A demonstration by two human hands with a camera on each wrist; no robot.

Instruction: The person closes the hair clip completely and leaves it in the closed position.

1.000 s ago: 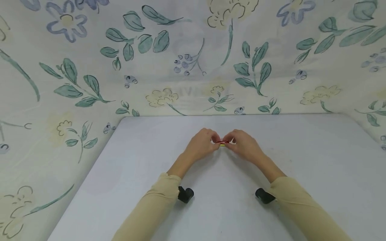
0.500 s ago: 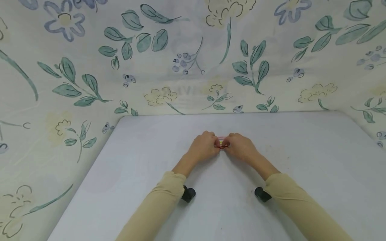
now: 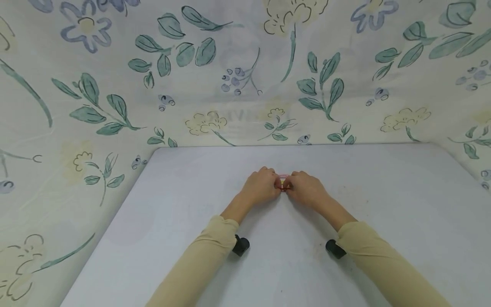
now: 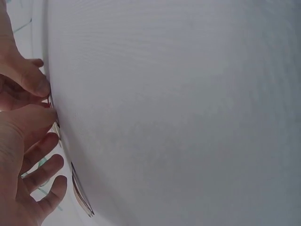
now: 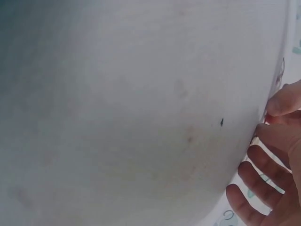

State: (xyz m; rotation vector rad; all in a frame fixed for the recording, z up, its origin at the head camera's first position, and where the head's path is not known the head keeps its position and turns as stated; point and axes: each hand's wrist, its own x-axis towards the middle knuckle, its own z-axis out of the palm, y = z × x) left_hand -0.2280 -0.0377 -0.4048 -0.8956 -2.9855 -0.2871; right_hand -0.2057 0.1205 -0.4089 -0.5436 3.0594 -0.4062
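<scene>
Near the far middle of the white table [image 3: 192, 256], my left hand [image 3: 261, 186] and right hand [image 3: 306, 187] meet with their fingertips almost together. Between them shows a small flat thing [image 3: 283, 181] with a pink upper edge, a yellow middle and a dark red lower edge; what kind of thing it is I cannot tell. Thumb and forefinger of each hand pinch its near red edge, and the fingers cover both its sides. In the left wrist view the other fingers [image 4: 44, 172] of my left hand spread loosely. The right wrist view shows my right hand [image 5: 277, 160] likewise.
A flower-patterned cloth [image 3: 245, 106] stands behind the table and along its left side. Black wrist cameras [image 3: 241, 246] sit at both sleeve cuffs. A thin brownish shape with dark edges [image 4: 81, 194] shows past my left fingers in the left wrist view.
Both hands have come slightly nearer and lower, turning the small thing so more of its pink and yellow face shows. Over the last half second they have hardly moved.
</scene>
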